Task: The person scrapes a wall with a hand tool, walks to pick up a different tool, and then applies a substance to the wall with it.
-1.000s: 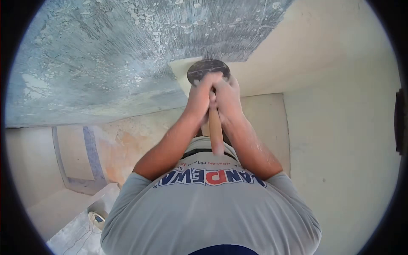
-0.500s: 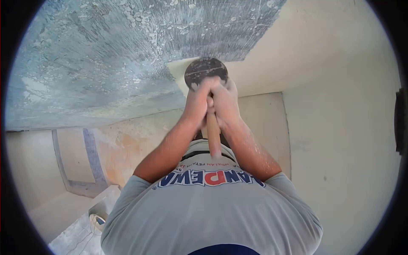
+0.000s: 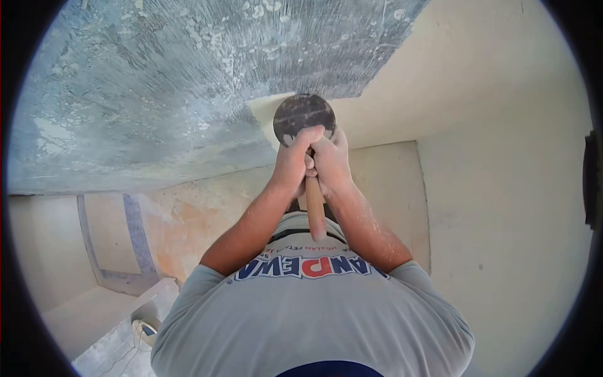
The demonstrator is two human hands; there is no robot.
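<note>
Both my hands are wrapped round one wooden-handled tool with a round dark head (image 3: pixel 304 113), held in front of my chest. My left hand (image 3: pixel 292 160) is closed on the grip, its thumb towards the head. Closed beside it and pressed against it is my right hand (image 3: pixel 331 160). The bare end of the wooden handle (image 3: pixel 316 217) sticks out below them towards my body. Pale dust or paste coats my fingers. The round head overlaps the lower edge of the blue-grey streaked wall surface (image 3: pixel 157 94), next to a pale smooth patch (image 3: pixel 267 113); contact cannot be made out.
A pale wall (image 3: pixel 496 207) stands to the right, with a dark object (image 3: pixel 590 179) at its edge. At the lower left, a whitish container (image 3: pixel 143 333) rests on a light ledge (image 3: pixel 113 349). A recessed panel (image 3: pixel 113 232) with blue-grey borders is behind it.
Both hands and the round-headed tool have shifted slightly down in the view, towards my body. My grip stays the same.
</note>
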